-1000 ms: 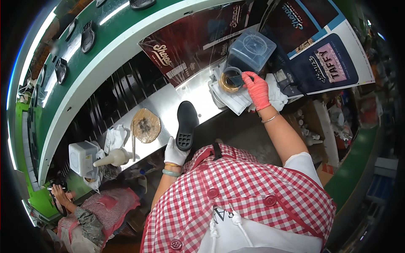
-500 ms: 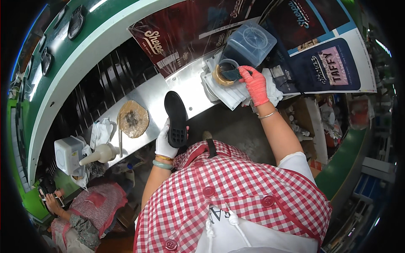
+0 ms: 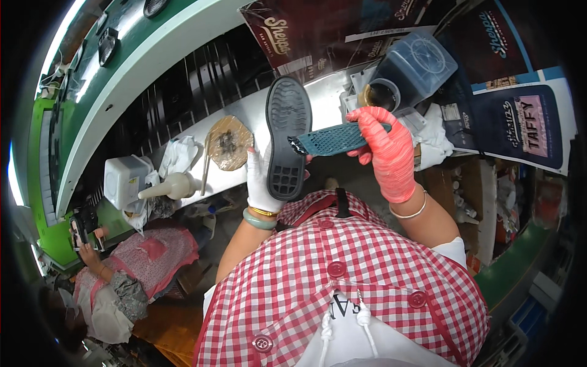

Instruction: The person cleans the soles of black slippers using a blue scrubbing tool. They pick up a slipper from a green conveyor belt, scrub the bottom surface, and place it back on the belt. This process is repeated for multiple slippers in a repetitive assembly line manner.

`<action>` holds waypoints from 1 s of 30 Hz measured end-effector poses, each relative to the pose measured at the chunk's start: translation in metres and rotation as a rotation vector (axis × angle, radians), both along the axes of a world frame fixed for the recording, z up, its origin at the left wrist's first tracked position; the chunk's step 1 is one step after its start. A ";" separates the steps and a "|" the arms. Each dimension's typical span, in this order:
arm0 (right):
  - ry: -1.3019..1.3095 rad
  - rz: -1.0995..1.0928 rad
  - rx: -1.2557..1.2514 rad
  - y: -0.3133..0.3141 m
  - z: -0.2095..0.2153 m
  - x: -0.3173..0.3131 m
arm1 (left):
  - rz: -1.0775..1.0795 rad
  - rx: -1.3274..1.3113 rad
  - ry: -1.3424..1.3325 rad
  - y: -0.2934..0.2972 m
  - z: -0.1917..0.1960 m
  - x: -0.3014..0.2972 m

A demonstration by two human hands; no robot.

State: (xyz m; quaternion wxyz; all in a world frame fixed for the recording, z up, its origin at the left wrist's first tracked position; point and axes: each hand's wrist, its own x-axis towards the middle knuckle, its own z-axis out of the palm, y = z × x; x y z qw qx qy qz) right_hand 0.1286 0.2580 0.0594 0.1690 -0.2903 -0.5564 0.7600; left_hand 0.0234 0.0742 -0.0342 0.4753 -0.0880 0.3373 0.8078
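My left hand (image 3: 262, 180), in a white glove, grips a black shoe sole (image 3: 288, 119) by its edge. The sole stands nearly upright lengthwise, with a wavy pattern at its far part and a grid of square hollows near the heel. In a coral-red glove, my right hand (image 3: 389, 156) pinches a flat teal strip (image 3: 336, 139) with a mesh-like surface. The strip's dark, glossy tip is at the sole's right edge; whether they touch is unclear. Beyond my right hand sits a round cup (image 3: 391, 87) with dark contents.
A translucent plastic container (image 3: 422, 64) stands behind the cup. Along the metal ledge lie a wrapped round disc (image 3: 230, 144), a stick (image 3: 205, 165), a white cloth (image 3: 178, 154), a nozzled bottle (image 3: 174, 186) and a white canister (image 3: 124, 180). Another person (image 3: 147, 260) works at left.
My right hand has come away from the cup and moved toward the sole, carrying the teal strip. The sole, in my left hand, has turned to show its patterned face more.
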 end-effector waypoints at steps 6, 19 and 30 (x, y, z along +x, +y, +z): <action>0.023 -0.006 0.015 -0.012 -0.003 -0.016 | -0.036 0.119 0.089 0.010 0.024 0.005; -0.012 0.043 0.048 -0.018 -0.003 -0.012 | 0.122 -0.010 0.017 0.027 0.026 0.004; -0.022 0.107 0.090 -0.023 0.005 0.001 | 0.025 0.299 -0.035 0.032 0.026 0.001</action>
